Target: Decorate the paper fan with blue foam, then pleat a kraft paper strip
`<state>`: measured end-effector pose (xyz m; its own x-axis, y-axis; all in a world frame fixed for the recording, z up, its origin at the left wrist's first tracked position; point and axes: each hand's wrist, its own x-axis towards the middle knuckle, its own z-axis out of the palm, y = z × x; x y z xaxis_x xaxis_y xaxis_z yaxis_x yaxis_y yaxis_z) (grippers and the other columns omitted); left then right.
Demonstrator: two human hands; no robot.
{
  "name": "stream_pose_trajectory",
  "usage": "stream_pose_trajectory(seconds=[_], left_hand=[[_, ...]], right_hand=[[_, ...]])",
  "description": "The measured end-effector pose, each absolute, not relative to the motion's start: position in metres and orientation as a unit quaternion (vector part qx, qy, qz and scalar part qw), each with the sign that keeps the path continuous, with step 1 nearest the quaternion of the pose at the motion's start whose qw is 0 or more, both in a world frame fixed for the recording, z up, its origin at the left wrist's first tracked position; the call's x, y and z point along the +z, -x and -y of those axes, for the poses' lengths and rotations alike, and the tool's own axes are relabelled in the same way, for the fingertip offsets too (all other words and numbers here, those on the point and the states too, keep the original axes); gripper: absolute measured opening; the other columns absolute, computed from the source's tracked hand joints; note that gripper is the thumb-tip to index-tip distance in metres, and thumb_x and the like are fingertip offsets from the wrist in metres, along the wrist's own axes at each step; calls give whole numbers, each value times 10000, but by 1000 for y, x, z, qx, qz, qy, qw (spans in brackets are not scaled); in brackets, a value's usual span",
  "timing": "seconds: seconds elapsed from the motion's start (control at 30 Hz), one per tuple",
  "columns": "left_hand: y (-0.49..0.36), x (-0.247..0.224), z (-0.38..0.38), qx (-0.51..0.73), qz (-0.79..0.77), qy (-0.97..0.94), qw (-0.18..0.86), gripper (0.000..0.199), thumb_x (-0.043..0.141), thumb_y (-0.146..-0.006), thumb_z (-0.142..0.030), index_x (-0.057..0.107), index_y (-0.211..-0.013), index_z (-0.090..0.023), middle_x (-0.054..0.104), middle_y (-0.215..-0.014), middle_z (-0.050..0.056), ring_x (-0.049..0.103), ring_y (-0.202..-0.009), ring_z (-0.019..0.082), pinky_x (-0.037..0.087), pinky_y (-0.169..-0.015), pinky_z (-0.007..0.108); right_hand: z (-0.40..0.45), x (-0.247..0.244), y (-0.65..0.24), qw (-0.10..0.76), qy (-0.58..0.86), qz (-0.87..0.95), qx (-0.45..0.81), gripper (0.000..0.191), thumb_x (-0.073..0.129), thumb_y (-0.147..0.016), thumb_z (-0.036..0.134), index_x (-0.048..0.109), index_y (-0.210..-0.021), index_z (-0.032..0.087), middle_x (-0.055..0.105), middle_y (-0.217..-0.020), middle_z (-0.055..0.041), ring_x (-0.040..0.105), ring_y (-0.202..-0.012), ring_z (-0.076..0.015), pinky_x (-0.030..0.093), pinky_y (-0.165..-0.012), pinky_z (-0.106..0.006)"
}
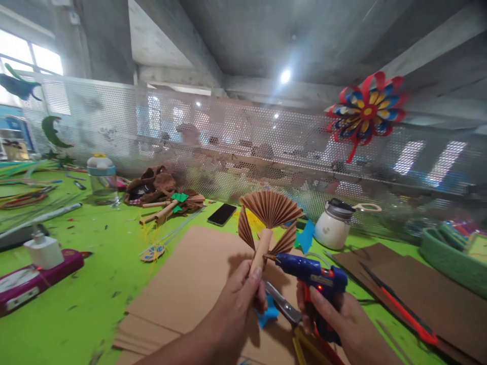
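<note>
My left hand [243, 294] is closed round a rolled brown paper tube [262, 247]. Pleated brown paper fans [272, 207] spread out at the tube's top and sides. In my right hand [335, 314] is a blue hot glue gun [314, 271] with a small red light on. Its nozzle points left, touching or almost touching the tube; I cannot tell which. Under my hands lie scissors [283, 304], a blue paper scrap [268, 312] and large sheets of brown kraft paper [175, 284].
A phone [221, 214], more rolled paper tubes [167, 209] and a glass jar [102, 180] stand farther back. To the left is a purple power strip [41, 279]. At the right are a white pot [333, 225], a red-handled tool [403, 306] and a green basket [452, 258].
</note>
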<state>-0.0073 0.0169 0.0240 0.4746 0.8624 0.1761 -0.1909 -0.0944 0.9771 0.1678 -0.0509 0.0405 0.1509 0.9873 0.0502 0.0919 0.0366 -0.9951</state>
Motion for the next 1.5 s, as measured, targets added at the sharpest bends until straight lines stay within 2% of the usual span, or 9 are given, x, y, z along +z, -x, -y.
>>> stream_pose_trajectory(seconds=[0.13, 0.37, 0.47, 0.93, 1.03, 1.23, 1.5], left_hand=[[7, 23, -17, 435, -265, -571, 644, 386, 484, -843, -578, 455, -755, -203, 496, -603, -19, 464, -561, 113, 375, -572, 234], [6, 29, -14, 434, -269, -567, 647, 428, 516, -798, -619, 443, -775, -198, 499, -589, -31, 478, -544, 108, 387, -559, 228], [6, 30, -13, 427, -275, -564, 652, 452, 518, -781, -639, 418, -756, -199, 493, -586, -36, 477, -539, 105, 393, -563, 230], [4, 27, -14, 430, -265, -546, 668, 470, 571, -740, -635, 417, -776, -193, 468, -567, -57, 475, -502, 90, 375, -504, 210], [4, 28, -14, 427, -270, -552, 663, 468, 563, -747, -635, 419, -768, -190, 475, -559, -51, 467, -500, 87, 365, -500, 206], [5, 29, -14, 424, -268, -562, 658, 454, 558, -759, -623, 424, -742, -190, 484, -562, -42, 470, -511, 91, 376, -517, 211], [6, 30, -15, 432, -270, -558, 655, 451, 567, -757, -620, 417, -737, -195, 480, -545, -47, 446, -486, 85, 371, -502, 208]], right_hand=[[51, 40, -169, 503, 546, 520, 422, 468, 591, -748, 626, 592, -711, 159, 557, -549, -14, 493, -510, -137, 360, -501, -251], [52, 38, -165, 543, 547, 473, 426, 472, 638, -710, 621, 573, -720, 153, 527, -600, 1, 470, -515, -114, 377, -498, -231], [52, 40, -163, 552, 542, 466, 429, 470, 639, -722, 605, 593, -792, 143, 540, -630, -3, 475, -521, -108, 384, -499, -224], [49, 34, -171, 534, 530, 496, 433, 461, 622, -746, 595, 565, -690, 141, 537, -612, -17, 469, -504, -103, 356, -476, -224], [49, 34, -168, 526, 528, 510, 429, 465, 612, -752, 598, 564, -687, 140, 501, -559, 0, 454, -490, -102, 355, -476, -228], [49, 37, -164, 563, 531, 475, 418, 448, 653, -721, 583, 576, -753, 142, 527, -634, -11, 479, -535, -110, 389, -489, -221], [47, 32, -168, 544, 534, 484, 430, 461, 646, -723, 594, 562, -724, 141, 507, -583, 4, 447, -498, -92, 342, -465, -210]])
